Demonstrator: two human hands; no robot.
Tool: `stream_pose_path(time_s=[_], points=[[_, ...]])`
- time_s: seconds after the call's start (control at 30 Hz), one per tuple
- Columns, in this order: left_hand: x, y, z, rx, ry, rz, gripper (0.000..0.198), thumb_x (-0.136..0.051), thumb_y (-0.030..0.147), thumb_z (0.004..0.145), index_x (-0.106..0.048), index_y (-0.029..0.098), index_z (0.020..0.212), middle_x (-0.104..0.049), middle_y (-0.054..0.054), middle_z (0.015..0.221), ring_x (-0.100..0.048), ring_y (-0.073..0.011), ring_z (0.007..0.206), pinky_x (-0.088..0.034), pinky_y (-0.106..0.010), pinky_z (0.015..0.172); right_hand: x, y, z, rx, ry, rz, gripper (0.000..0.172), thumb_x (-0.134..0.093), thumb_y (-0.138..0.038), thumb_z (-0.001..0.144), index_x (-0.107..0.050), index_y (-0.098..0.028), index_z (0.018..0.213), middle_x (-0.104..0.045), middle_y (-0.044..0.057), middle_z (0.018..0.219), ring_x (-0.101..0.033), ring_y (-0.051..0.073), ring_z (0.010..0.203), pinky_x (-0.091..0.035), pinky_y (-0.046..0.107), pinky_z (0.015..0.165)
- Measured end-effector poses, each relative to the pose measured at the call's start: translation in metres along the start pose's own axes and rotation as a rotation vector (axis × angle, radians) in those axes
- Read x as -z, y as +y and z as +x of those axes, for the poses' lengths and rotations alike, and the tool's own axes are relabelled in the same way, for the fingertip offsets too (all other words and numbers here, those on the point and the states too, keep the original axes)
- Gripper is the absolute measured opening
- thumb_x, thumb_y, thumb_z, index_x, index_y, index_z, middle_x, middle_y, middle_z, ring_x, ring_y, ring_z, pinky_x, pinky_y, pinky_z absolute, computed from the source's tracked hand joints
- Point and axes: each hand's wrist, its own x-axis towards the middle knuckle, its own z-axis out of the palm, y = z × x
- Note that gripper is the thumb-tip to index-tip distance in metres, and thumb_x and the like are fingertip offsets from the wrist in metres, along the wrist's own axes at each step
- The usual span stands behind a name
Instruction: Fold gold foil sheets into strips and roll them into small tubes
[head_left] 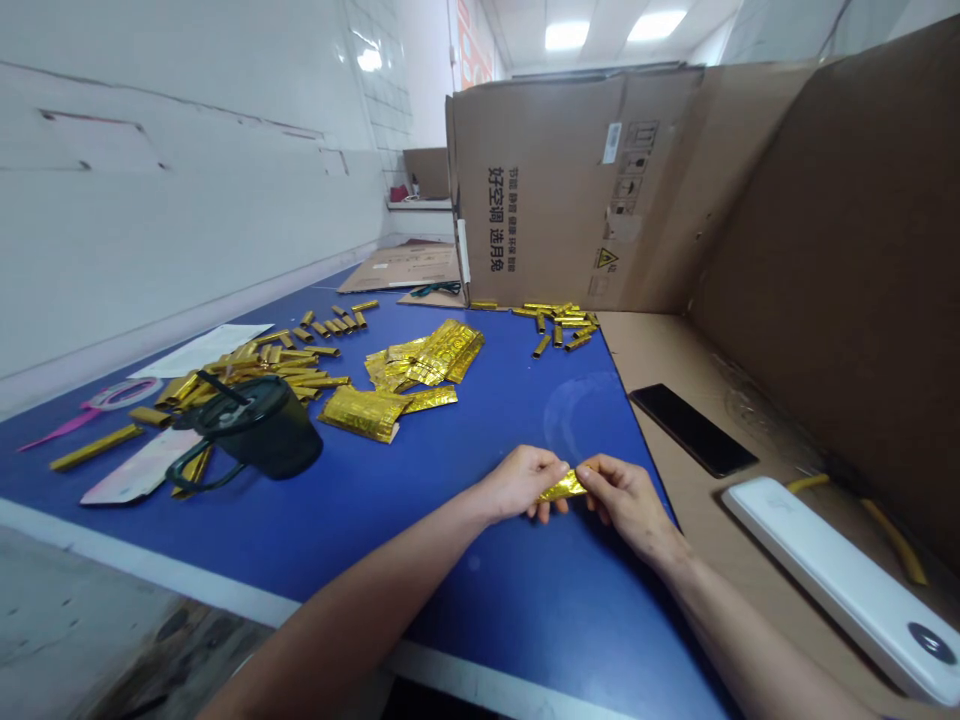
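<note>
In the head view, our left hand and right hand pinched opposite ends of a gold foil piece over the blue tabletop. We seemed to be folding; next called for even finger pressure.

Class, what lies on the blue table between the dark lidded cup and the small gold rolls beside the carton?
Between the cup and rolls, the head view shows a pile of flat gold pieces, then bare blue tabletop.

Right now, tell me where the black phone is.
In the head view, the black phone lies on the cardboard right of the blue tabletop, just beyond the white device.
</note>
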Motion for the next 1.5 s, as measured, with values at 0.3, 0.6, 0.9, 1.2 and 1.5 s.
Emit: stream_pose_path(time_s=[0.3, 0.6, 0.9, 1.2, 1.5], points=[[-0.001, -0.004, 0.000, -0.071, 0.072, 0.341, 0.029, -0.032, 0.033, 0.081, -0.046, 0.015, 0.063, -0.047, 0.004, 0.046, -0.039, -0.0052, 0.038, -0.029, -0.017, 0.041, -0.003, -0.001, -0.003, 0.012, -0.021, -0.011, 0.027, -0.049, -0.041, 0.074, -0.050, -0.016, 0.062, -0.045, -0.005, 0.045, -0.034, 0.005, 0.035, -0.024, 0.018, 0.034], [-0.001, 0.002, -0.004, -0.128, 0.052, 0.514, 0.030, -0.029, 0.030, 0.082, -0.047, 0.015, 0.064, -0.047, 0.004, 0.052, -0.041, -0.0067, 0.048, -0.030, -0.018, 0.050, -0.004, -0.002, -0.004, 0.054, -0.026, 0.026, 0.026, -0.047, -0.041, 0.076, -0.048, -0.017, 0.065, -0.045, -0.006, 0.043, -0.034, 0.005, 0.032, -0.024, 0.018, 0.033], [0.005, 0.000, -0.003, -0.146, 0.077, 0.509, 0.025, -0.036, 0.033, 0.079, -0.044, 0.015, 0.064, -0.044, 0.005, 0.054, -0.039, -0.0061, 0.048, -0.027, -0.017, 0.045, -0.002, 0.006, -0.002, 0.079, 0.060, 0.137, 0.025, -0.051, -0.041, 0.075, -0.050, -0.017, 0.067, -0.042, -0.007, 0.042, -0.029, 0.004, 0.033, -0.020, 0.019, 0.033], [0.011, -0.002, -0.001, -0.069, 0.047, 0.161, 0.017, -0.040, 0.031, 0.077, -0.045, 0.016, 0.073, -0.049, 0.005, 0.048, -0.041, -0.0060, 0.035, -0.028, -0.016, 0.034, 0.002, 0.002, 0.000, 0.032, 0.165, 0.250, 0.024, -0.052, -0.041, 0.074, -0.050, -0.017, 0.070, -0.041, -0.008, 0.040, -0.029, 0.004, 0.032, -0.019, 0.018, 0.032], [0.008, 0.000, 0.002, -0.122, 0.306, -0.143, 0.020, -0.043, 0.034, 0.077, -0.044, 0.015, 0.071, -0.045, 0.006, 0.043, -0.036, -0.0038, 0.030, -0.026, -0.014, 0.031, -0.001, 0.001, -0.001, 0.022, 0.086, 0.243, 0.025, -0.051, -0.041, 0.075, -0.047, -0.017, 0.069, -0.048, -0.006, 0.043, -0.033, 0.004, 0.030, -0.021, 0.017, 0.032]])
